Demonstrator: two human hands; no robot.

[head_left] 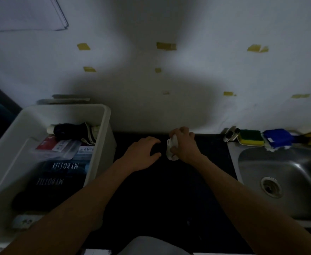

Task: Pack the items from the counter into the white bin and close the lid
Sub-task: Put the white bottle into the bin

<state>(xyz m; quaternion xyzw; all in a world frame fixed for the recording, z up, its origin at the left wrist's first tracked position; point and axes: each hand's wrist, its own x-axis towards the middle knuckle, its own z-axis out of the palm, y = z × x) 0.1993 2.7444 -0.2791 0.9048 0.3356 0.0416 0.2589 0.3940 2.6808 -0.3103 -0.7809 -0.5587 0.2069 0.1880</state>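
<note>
On counter [169, 196]: right hand [185, 147] grips white item [171, 149]; left hand [141, 153] fingers curved, hold unclear. Advice: lift clear, lower gently into bin [68, 108].

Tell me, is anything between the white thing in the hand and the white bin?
Only the left hand, between the white thing in the right hand and the open white bin. The counter there is too dark to judge.

**Counter layout rn**

Bin [106, 116] at left edge of counter [169, 190], bottles [64, 166] lying inside. Near mid back edge: left hand [141, 153] just left of right hand [185, 146], small item [172, 150] in it. Sink [298, 172] off right edge, sponge [251, 138] behind.
</note>
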